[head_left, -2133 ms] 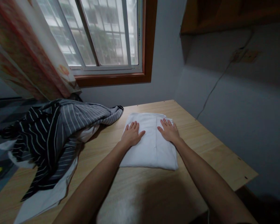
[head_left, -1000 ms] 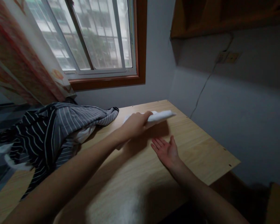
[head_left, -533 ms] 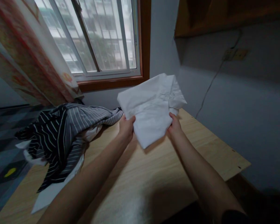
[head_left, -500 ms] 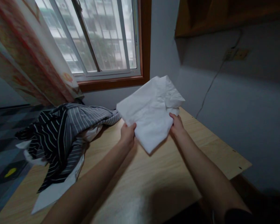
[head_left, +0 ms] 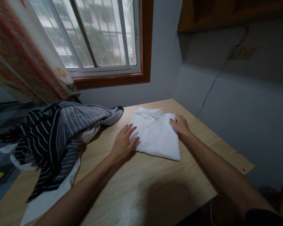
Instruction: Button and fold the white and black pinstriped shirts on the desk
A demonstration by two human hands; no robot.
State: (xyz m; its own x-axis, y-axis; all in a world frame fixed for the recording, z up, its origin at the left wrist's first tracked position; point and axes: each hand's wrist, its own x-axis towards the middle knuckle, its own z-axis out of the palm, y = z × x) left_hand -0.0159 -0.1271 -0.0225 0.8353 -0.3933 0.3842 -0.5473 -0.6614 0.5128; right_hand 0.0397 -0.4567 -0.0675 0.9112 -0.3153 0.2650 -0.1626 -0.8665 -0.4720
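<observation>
A white collared shirt (head_left: 155, 135), folded into a compact shape, lies front side up on the wooden table (head_left: 122, 188). Its collar points toward the window and a few buttons show down the front. My left hand (head_left: 124, 141) rests at the shirt's left edge, fingers spread, with the fingertips touching the cloth. On the opposite side, my right hand (head_left: 180, 125) lies on the upper right edge near the shoulder. Its thumb is on the cloth and its other fingers are partly hidden, so its grip is unclear.
Left on the table is a heap of clothes: a black and grey striped garment (head_left: 68, 125) over white cloth (head_left: 49, 201). Behind stand a window (head_left: 103, 37) and a patterned curtain (head_left: 37, 56). A cable (head_left: 211, 89) hangs along the right wall below a wooden shelf (head_left: 202, 28).
The folded shirt was held up in both hands with its plain side showing. Now it lies on the table, collar and buttons up. My left hand has let go and spread its fingers.
</observation>
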